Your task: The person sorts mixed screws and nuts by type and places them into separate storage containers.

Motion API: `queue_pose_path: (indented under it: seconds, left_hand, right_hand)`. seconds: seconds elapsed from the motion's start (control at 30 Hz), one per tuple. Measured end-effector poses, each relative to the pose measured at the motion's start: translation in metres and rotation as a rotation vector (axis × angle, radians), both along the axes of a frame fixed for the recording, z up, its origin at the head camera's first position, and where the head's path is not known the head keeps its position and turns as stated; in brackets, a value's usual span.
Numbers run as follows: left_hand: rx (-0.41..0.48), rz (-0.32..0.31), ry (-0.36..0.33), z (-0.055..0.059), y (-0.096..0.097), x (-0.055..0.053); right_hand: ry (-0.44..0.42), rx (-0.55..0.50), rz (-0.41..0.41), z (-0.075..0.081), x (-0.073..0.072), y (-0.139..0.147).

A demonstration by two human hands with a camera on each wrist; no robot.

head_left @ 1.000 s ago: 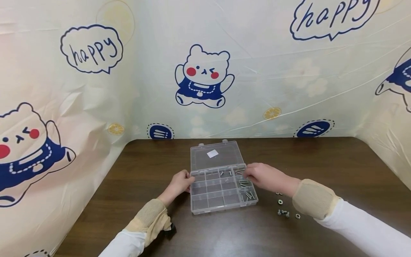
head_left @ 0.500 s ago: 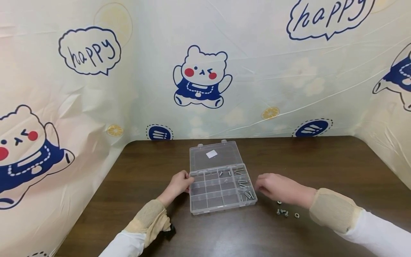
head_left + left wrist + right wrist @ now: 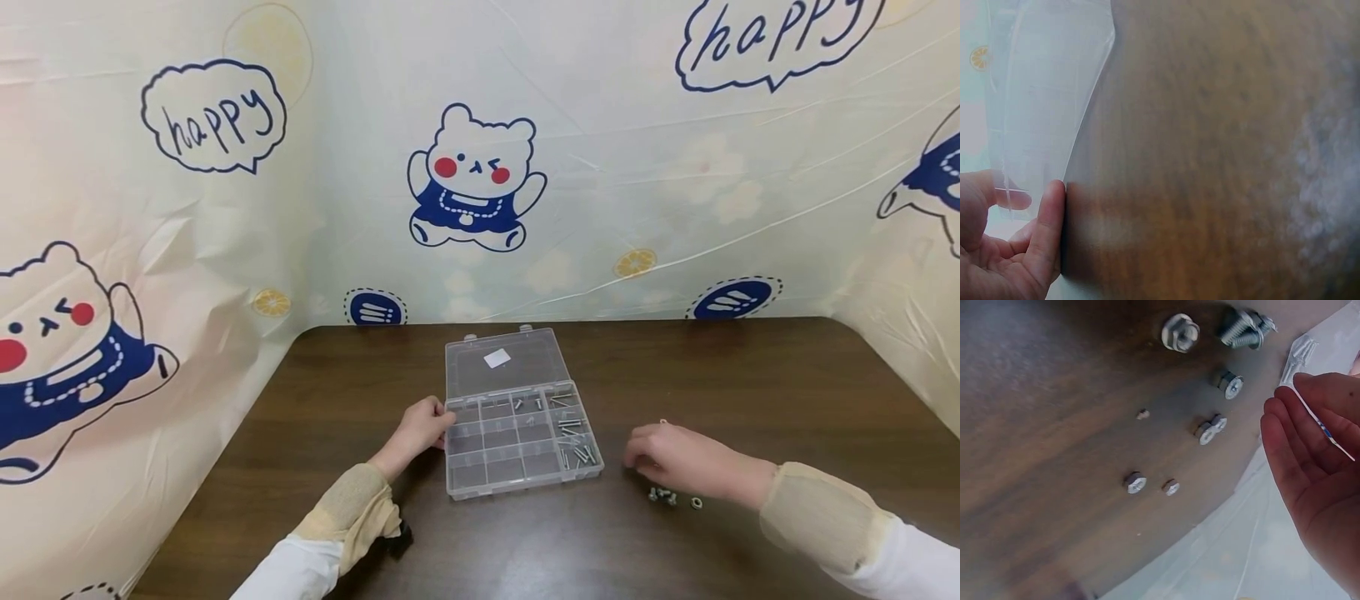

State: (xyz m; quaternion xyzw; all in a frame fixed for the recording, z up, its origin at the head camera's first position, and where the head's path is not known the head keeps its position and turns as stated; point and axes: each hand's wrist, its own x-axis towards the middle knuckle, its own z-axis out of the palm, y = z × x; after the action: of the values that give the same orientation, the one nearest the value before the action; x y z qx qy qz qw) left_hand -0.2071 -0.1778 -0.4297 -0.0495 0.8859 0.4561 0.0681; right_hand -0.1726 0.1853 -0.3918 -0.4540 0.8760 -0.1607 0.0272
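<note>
A clear plastic compartment box lies on the table with its lid folded back. Screws fill the right-hand column, and a few short bolts lie in the back row. My left hand grips the box's left side between thumb and fingers. To the right of the box, my right hand hovers over loose hardware, thumb near the fingertips and nothing visible held. Below it are bolts, a flange nut and several smaller nuts.
The brown table meets a printed cloth backdrop at its back and sides. A black object shows under the left wrist. A white label sits on the lid.
My right hand has left the box's back right compartment and moved right and nearer, to the loose nuts and bolts. The left hand and box have stayed in place.
</note>
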Motion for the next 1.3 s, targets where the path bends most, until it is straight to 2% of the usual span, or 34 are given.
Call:
queue_pose_path:
  seconds: [0.23, 0.4, 0.47, 0.83, 1.07, 1.3]
  left_hand:
    - [0.004, 0.0, -0.001, 0.0, -0.001, -0.001]
    - [0.005, -0.008, 0.002, 0.0, -0.001, 0.0]
    - [0.005, -0.004, -0.001, 0.001, -0.001, 0.0]
    - [0.0, 0.001, 0.001, 0.0, 0.0, 0.0]
    - [-0.007, -0.007, 0.001, -0.001, -0.001, 0.0]
    - [-0.008, -0.007, 0.001, 0.0, -0.001, 0.0]
  right_hand:
    - [-0.092, -0.042, 0.005, -0.006, 0.004, 0.01]
    - [-0.196, -0.036, -0.033, -0.009, 0.007, 0.015]
    - [-0.212, -0.033, -0.041, -0.01, 0.008, 0.016]
    - [-0.057, -0.07, -0.014, -0.021, 0.013, 0.016]
    - [-0.092, -0.091, -0.035, -0.011, 0.011, 0.015]
    - [0.032, -0.211, 0.045, -0.004, 0.01, 0.008]
